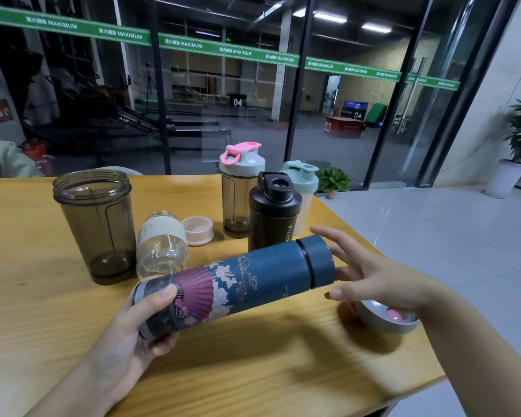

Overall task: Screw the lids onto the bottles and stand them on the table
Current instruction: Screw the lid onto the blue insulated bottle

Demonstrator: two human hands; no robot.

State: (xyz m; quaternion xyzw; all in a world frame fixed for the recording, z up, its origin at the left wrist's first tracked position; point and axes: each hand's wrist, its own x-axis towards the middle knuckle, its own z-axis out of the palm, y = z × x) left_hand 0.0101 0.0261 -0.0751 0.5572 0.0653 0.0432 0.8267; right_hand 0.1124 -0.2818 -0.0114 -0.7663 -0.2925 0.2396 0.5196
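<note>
Above the front of the wooden table [42,311], the left hand [133,335] grips the base of a dark blue flask [235,284] painted with flowers and a purple fan, thumb over its side, holding it nearly level and clear of the tabletop. The right hand [370,272] sits at the flask's other end with fingers spread and relaxed around the blue cap [316,261] — grasping nothing, whether it touches the cap I cannot tell. The cap looks seated on the neck, so this flask seems to be at the end of its screwing step; next it likely needs tipping upright and setting down on its base in a free patch of table. Under the right wrist lies a grey lid [388,319] with a pink part, upside down near the table edge. Farther back stand an open smoky tumbler [95,224] and a small glass bottle [160,245] with a pale sleeve, a pink cap [197,230] just beside it — these look still to be closed. Behind them three capped shakers stand upright: one with a pink lid [241,191], a black one [272,212] and a mint-lidded one [304,182].
</note>
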